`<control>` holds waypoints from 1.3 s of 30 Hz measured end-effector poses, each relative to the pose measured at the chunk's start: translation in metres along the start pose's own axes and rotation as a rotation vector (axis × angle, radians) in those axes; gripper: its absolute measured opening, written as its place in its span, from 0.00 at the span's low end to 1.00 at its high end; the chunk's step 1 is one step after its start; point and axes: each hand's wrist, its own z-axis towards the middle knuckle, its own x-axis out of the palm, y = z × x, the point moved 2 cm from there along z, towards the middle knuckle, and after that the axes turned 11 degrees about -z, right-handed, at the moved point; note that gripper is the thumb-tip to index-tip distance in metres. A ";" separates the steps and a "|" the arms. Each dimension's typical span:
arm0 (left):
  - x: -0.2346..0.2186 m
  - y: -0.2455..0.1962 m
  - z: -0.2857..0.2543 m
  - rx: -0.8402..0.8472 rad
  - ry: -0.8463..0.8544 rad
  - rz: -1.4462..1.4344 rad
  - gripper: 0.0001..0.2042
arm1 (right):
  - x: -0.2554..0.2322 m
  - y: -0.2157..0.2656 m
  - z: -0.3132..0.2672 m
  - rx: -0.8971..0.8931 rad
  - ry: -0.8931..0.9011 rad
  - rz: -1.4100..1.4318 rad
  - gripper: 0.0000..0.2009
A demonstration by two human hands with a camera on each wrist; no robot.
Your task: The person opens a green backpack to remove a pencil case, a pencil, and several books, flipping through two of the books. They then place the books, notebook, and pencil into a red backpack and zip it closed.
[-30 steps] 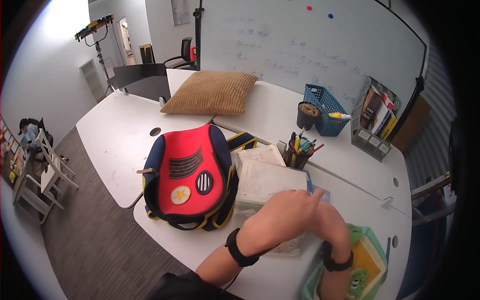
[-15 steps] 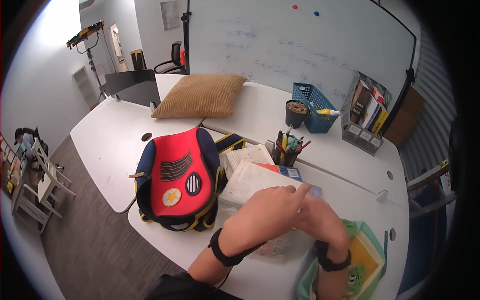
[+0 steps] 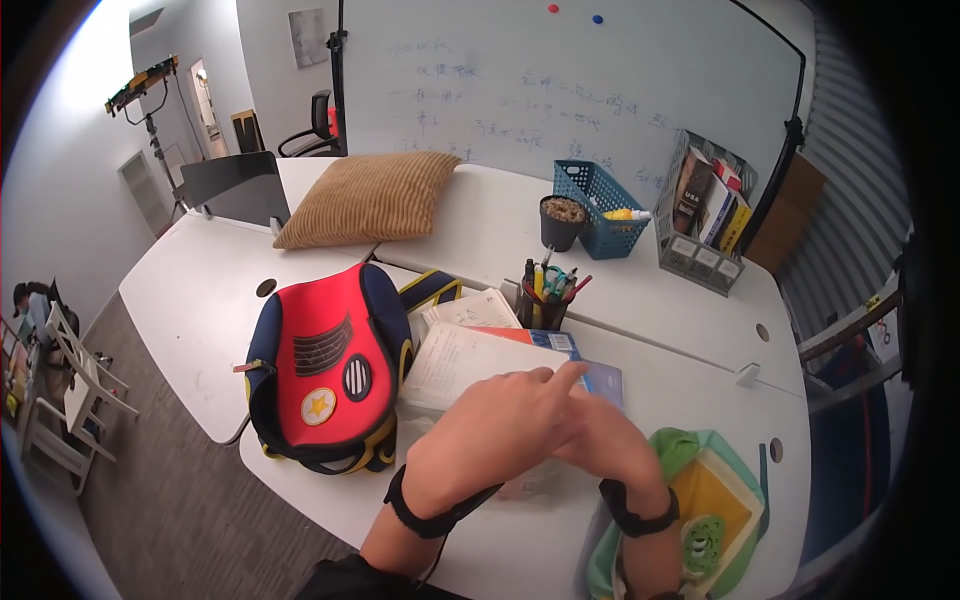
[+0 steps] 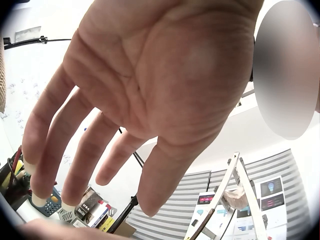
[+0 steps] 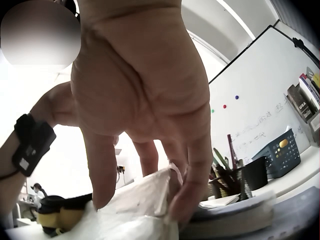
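In the head view my left hand (image 3: pixel 490 425) reaches across with its back up, overlapping my right hand (image 3: pixel 610 440). The left wrist view shows the left palm (image 4: pixel 160 75) with fingers spread and holding nothing. My right hand (image 5: pixel 145 95) pinches a whitish translucent plastic bag (image 5: pixel 135 200) between thumb and fingers in the right wrist view; the exact contact is partly hidden. Left of and beyond the hands lies a pale notebook (image 3: pixel 465 365) on other books, with an orange-and-blue book (image 3: pixel 560 343) showing at its edge.
A red and navy backpack (image 3: pixel 330 370) stands left on the white table (image 3: pixel 680 375). A green and yellow bag (image 3: pixel 725 490) lies at right. Beyond are a pen cup (image 3: pixel 545 308), potted plant (image 3: pixel 562 230), blue basket (image 3: pixel 610 235), book rack (image 3: pixel 700 255) and brown cushion (image 3: pixel 370 200).
The head view has swung right, so table objects and both hands appear further left. The orange-and-blue book has come into view beside the notebook. The hands remain overlapped.
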 end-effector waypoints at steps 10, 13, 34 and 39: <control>-0.003 -0.001 -0.002 -0.008 0.004 -0.013 0.27 | 0.021 -0.008 -0.002 -0.065 0.083 -0.036 0.26; -0.005 -0.003 -0.001 -0.030 0.029 0.012 0.27 | 0.023 -0.020 0.002 -0.018 0.010 -0.008 0.19; -0.012 -0.002 -0.010 -0.005 -0.028 0.013 0.26 | 0.022 -0.023 0.014 0.153 -0.309 -0.114 0.20; -0.015 -0.003 -0.010 -0.009 -0.024 0.022 0.26 | 0.020 -0.024 0.013 0.361 -0.303 -0.112 0.21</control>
